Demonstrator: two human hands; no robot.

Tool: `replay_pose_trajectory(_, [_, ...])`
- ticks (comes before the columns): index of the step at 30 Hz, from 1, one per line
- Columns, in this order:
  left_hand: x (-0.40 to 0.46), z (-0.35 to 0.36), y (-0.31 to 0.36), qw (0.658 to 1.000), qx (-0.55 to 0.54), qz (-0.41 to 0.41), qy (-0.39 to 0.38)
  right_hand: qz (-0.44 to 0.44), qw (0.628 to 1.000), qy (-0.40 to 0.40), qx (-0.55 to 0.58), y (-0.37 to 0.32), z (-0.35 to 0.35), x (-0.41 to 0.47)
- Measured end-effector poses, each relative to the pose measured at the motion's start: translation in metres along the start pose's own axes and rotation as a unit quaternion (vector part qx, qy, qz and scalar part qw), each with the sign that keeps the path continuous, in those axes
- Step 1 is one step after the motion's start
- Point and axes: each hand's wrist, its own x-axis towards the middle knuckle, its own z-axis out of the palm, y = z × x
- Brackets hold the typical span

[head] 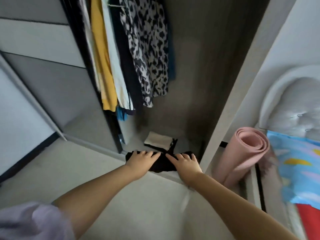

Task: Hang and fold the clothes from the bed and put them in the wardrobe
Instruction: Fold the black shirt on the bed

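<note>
A folded black garment (161, 164) lies at the front edge of the open wardrobe's floor (187, 141). My left hand (142, 161) rests flat on its left part, fingers spread and straight. My right hand (186, 163) presses on its right part, fingers also straight. Behind the black garment sits a folded cream and black piece (159, 140). Hanging above on the left are a yellow garment (102, 63), a white one (115, 66) and a black-and-white patterned dress (149, 54).
The wardrobe's sliding door (43, 87) stands at the left, its white side panel (239, 87) at the right. A rolled pink mat (242, 153) leans beside that panel. A blue patterned sheet (297, 167) and padded headboard (294, 108) are at far right.
</note>
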Motion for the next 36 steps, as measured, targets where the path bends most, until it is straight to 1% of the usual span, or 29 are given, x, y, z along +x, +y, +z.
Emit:
replay_pose_trajectory(4, [0.004,0.019,-0.04,0.999,-0.015,-0.025,-0.024,-0.02,0.999,-0.032,-0.002,-0.028,-0.002,0.041])
replay_pose_trajectory(7, [0.02,0.037,-0.054,0.997,-0.033,-0.037,-0.05,-0.036,0.998,-0.059,-0.006,-0.029,0.001,0.07])
replay_pose_trajectory(10, [0.053,0.049,-0.07,0.996,-0.049,-0.031,-0.074,-0.042,0.996,-0.079,0.01,-0.021,0.008,0.104])
replay_pose_trajectory(17, [0.188,0.075,-0.11,0.992,-0.063,0.004,-0.111,-0.026,0.994,-0.103,0.039,0.032,0.027,0.221])
replay_pose_trajectory(20, [0.251,0.08,-0.121,0.986,-0.081,0.015,-0.145,-0.015,0.989,-0.137,0.045,0.06,0.032,0.271])
replay_pose_trajectory(22, [0.288,0.086,-0.127,0.984,-0.09,0.021,-0.155,-0.008,0.986,-0.162,0.048,0.076,0.037,0.3])
replay_pose_trajectory(26, [0.348,0.105,-0.14,0.976,-0.117,0.032,-0.179,-0.012,0.981,-0.185,0.054,0.101,0.048,0.357])
replay_pose_trajectory(30, [0.4,0.149,-0.155,0.972,-0.129,0.047,-0.192,0.011,0.974,-0.205,0.092,0.109,0.085,0.409])
replay_pose_trajectory(34, [0.468,0.213,-0.171,0.975,-0.099,0.082,-0.179,0.054,0.967,-0.21,0.133,0.114,0.149,0.47])
replay_pose_trajectory(36, [0.503,0.249,-0.176,0.973,-0.094,0.102,-0.184,0.074,0.961,-0.216,0.154,0.117,0.187,0.502])
